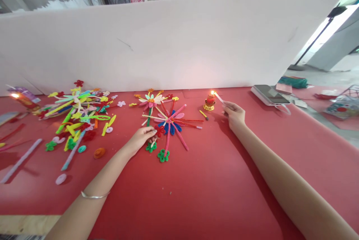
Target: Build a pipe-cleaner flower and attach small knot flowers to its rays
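Observation:
My left hand (pixel 144 137) is closed, its fingertips on a small red pipe-cleaner flower (pixel 159 131). Right beside it lies a big pipe-cleaner flower (pixel 171 122) with pink, red, white and blue parts. Two green pipe-cleaner flowers, one of them a looped flower (pixel 163 155), are just below. My right hand (pixel 235 114) pinches a thin whitish glue stick (pixel 219 97), its tip at the flame of a red candle (pixel 211 99) in a gold holder (pixel 209 106). A short yellow stick (pixel 203 115) with a dark end rests nearby.
At the left lies a heap of coloured pipe-cleaner pieces (pixel 75 111), with a second lit candle (pixel 25 101) beyond it. A phone-like device (pixel 269 95) sits at the back right. A white board (pixel 179 45) stands behind the red tabletop (pixel 179 202).

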